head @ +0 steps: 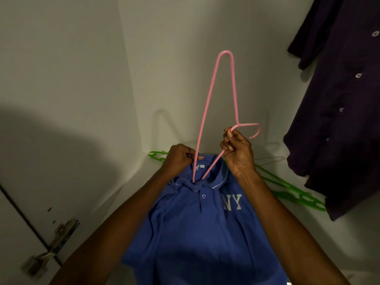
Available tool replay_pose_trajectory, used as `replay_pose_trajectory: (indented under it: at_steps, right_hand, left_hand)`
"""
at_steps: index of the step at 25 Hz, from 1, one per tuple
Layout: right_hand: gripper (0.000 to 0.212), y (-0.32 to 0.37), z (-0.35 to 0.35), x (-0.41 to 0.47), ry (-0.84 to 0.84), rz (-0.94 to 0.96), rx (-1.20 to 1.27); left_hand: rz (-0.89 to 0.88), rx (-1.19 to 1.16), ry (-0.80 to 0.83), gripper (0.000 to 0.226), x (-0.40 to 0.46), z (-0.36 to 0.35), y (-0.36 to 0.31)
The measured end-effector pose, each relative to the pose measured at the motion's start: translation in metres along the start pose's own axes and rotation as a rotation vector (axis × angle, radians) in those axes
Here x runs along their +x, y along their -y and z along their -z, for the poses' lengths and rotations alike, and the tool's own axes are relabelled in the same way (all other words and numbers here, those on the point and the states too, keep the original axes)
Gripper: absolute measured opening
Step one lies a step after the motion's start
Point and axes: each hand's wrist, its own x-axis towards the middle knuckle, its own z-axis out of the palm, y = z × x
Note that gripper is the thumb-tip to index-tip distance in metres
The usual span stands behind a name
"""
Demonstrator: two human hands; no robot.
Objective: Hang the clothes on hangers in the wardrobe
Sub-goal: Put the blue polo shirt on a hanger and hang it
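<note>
Pink hanger [216, 99] pinched near its hook by right hand [238, 153] | lower end inside blue polo [197, 223] collar | left hand [178, 159] gripped collar

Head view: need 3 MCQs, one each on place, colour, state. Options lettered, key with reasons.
1. Where do the green hangers lie?
A. on the wardrobe floor behind the shirt
B. on a rail
C. in the left hand

2. What colour is the hanger being put into the polo shirt?
A. green
B. pink
C. white

3. How far has that hanger gone in?
A. fully inside, shoulders filled
B. not touching the shirt
C. one end inside the collar, the rest sticking out

Key:
1 A: they rest flat on the white floor beside the dark hanging shirt.
2 B: the right hand grips a pink wire near its hook.
3 C: the left hand holds the collar open around the lower end only.
</note>
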Motion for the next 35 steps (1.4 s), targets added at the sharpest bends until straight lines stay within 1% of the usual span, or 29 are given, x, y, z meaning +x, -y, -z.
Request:
replay_pose_trajectory:
  at_steps: [2,4,7,9,11,12,14,15,16,17,18,19,20,21,22,24,25,26,28,29,31,33,34,35]
  right_hand:
    - [0.015,-0.003,0.001,0.0,0.01,-0.03,-0.161]
    - [0.015,0.003,0.005,0.001,0.054,-0.095,-0.428]
    - [0.007,0.024,0.01,0.001,0.243,-0.187,-0.875]
    - [0.01,0.035,0.016,0.001,0.327,-0.253,-0.99]
    - [0.012,0.038,0.019,0.003,0.341,-0.276,-0.997]
    - [0.011,0.036,0.019,0.004,0.317,-0.258,-0.975]
    - [0.013,0.024,0.017,0.001,0.238,-0.229,-0.853]
    - [0.017,0.016,0.017,-0.001,0.197,-0.239,-0.767]
    - [0.021,0.008,0.018,-0.003,0.159,-0.262,-0.699]
    - [0.023,0.001,0.019,-0.005,0.127,-0.292,-0.661]
    - [0.022,-0.006,0.02,-0.004,0.099,-0.322,-0.649]
    - [0.021,-0.011,0.022,-0.001,0.074,-0.346,-0.638]
    - [0.021,-0.015,0.022,0.003,0.043,-0.366,-0.608]
    - [0.022,-0.019,0.021,0.006,0.009,-0.373,-0.571]
    - [0.023,-0.023,0.019,0.01,-0.023,-0.359,-0.556]
    - [0.021,-0.031,0.012,0.012,-0.038,-0.308,-0.561]
    - [0.021,-0.035,0.009,0.012,-0.021,-0.306,-0.559]
    - [0.019,-0.04,0.007,0.013,0.003,-0.322,-0.557]
    - [0.019,-0.046,0.002,0.016,0.056,-0.385,-0.548]
    - [0.019,-0.048,0.0,0.016,0.074,-0.43,-0.552]
    - [0.018,-0.047,-0.006,0.017,0.089,-0.503,-0.574]
    - [0.019,-0.041,-0.012,0.019,0.101,-0.527,-0.56]
    - [0.022,-0.038,-0.016,0.021,0.114,-0.529,-0.533]
    - [0.025,-0.035,-0.019,0.025,0.134,-0.539,-0.502]
  left_hand:
    - [0.048,0.007,0.032,0.02,0.003,0.004,-0.003]
    - [0.083,-0.015,0.038,0.021,0.003,0.004,0.0]
    - [0.105,-0.204,0.037,0.018,-0.004,0.006,0.009]
    - [0.127,-0.237,0.08,0.021,-0.002,0.009,0.01]
    - [0.174,-0.247,0.112,0.019,0.001,0.006,0.011]
    - [0.231,-0.296,0.076,0.017,0.003,0.003,0.01]
    - [0.415,-0.533,-0.045,0.016,0.003,-0.007,0.008]
    - [0.494,-0.674,-0.069,0.016,0.001,-0.011,0.007]
    - [0.541,-0.765,-0.069,0.014,-0.003,-0.014,0.006]
    - [0.565,-0.808,-0.06,0.011,-0.008,-0.017,0.005]
    - [0.577,-0.799,-0.06,0.011,-0.014,-0.02,0.007]
    - [0.592,-0.766,-0.064,0.016,-0.022,-0.022,0.01]
    - [0.618,-0.688,-0.074,0.016,-0.031,-0.023,0.014]
    - [0.644,-0.566,-0.081,0.01,-0.041,-0.025,0.017]
    - [0.66,-0.394,-0.079,0.012,-0.049,-0.026,0.021]
    - [0.659,0.069,-0.089,0.037,-0.066,-0.03,0.03]
    - [0.646,0.249,-0.095,0.045,-0.073,-0.031,0.028]
    - [0.647,0.331,-0.074,0.05,-0.077,-0.032,0.024]
    - [0.694,0.235,0.051,0.052,-0.081,-0.034,0.016]
    - [0.738,0.119,0.078,0.049,-0.081,-0.036,0.014]
    - [0.815,-0.056,0.058,0.038,-0.079,-0.038,0.016]
    - [0.808,-0.071,-0.013,0.044,-0.075,-0.04,0.022]
    - [0.809,-0.082,-0.036,0.043,-0.073,-0.038,0.022]
    - [0.815,-0.132,-0.061,0.038,-0.071,-0.035,0.017]
